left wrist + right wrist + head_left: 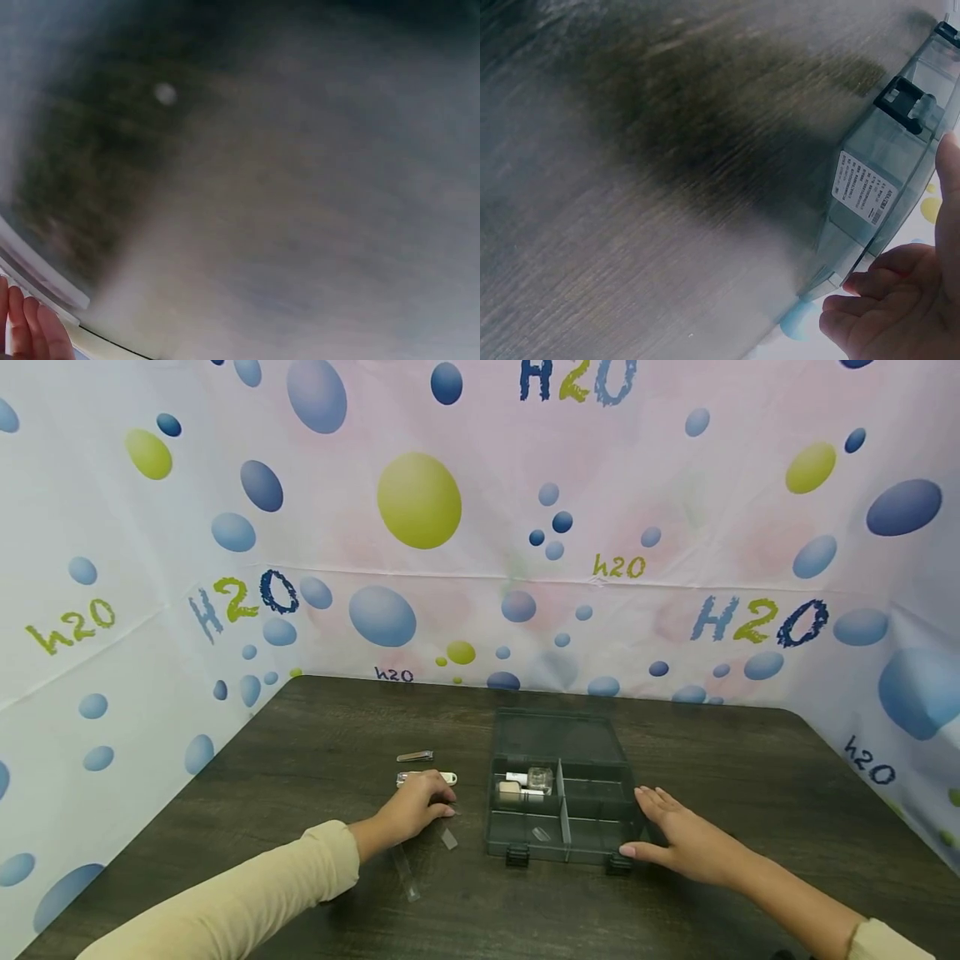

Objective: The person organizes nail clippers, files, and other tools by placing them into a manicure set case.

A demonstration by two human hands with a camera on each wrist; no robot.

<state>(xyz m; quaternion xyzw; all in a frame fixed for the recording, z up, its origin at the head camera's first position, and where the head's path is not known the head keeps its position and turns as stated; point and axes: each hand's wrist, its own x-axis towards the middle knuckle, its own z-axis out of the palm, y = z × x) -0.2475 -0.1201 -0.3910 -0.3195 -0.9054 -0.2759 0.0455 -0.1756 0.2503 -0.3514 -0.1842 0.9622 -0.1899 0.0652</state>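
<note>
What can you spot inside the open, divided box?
Two white-capped bottles lie in the back-left compartment; a small clear piece lies in the front-left compartment. Whatever is under the bottles is covered and cannot be seen.

Head view: looks forward and down from above the near side, widest and farthest off; takes in the dark surface (352,718) and H2O-print backdrop (487,543) behind. Left wrist: very close, badly blurred, most of the frame hard to read; left fingers (54,334) clipped at the lower-left corner. Right wrist: close, low, rolled so the surface runs aslant; faces the compartment box (600,831), near enough to show its label (864,187), right fingers (889,283) at lower right. Head and right wrist share box, right fingers, backdrop. Head and left wrist share left fingers.
</note>
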